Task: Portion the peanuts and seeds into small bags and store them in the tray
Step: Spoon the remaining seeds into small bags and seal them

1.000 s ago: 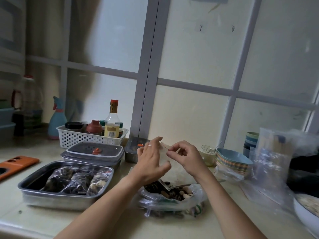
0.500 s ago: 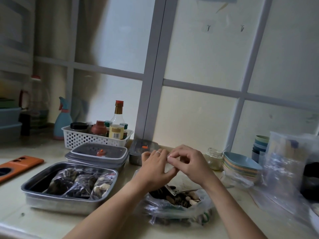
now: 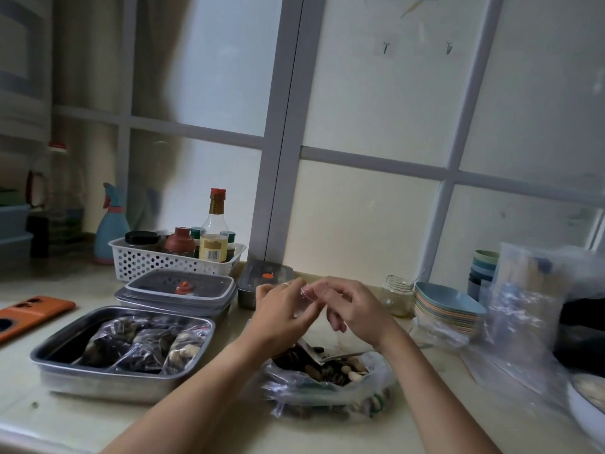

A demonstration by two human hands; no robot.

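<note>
Both your hands meet at mid-frame above the table. Your left hand (image 3: pixel 284 309) and right hand (image 3: pixel 352 306) each have their grip pinched on the same small clear bag (image 3: pixel 306 294), held between the fingertips; it looks empty, but it is nearly see-through and blurred, so you cannot tell whether its mouth is parted.

The supply you need next, the big bag of peanuts and seeds (image 3: pixel 327 371), lies directly at 6 o'clock from the grip, under both wrists, with a metal scoop (image 3: pixel 327 353) resting in it, handle running toward 3 o'clock. Your right hand is nearer that handle. The tray (image 3: pixel 65 371), holding filled bags (image 3: pixel 144 342), sits at 8 o'clock, nearer your left hand.

The scoop's bowl is hidden behind your left wrist.
</note>
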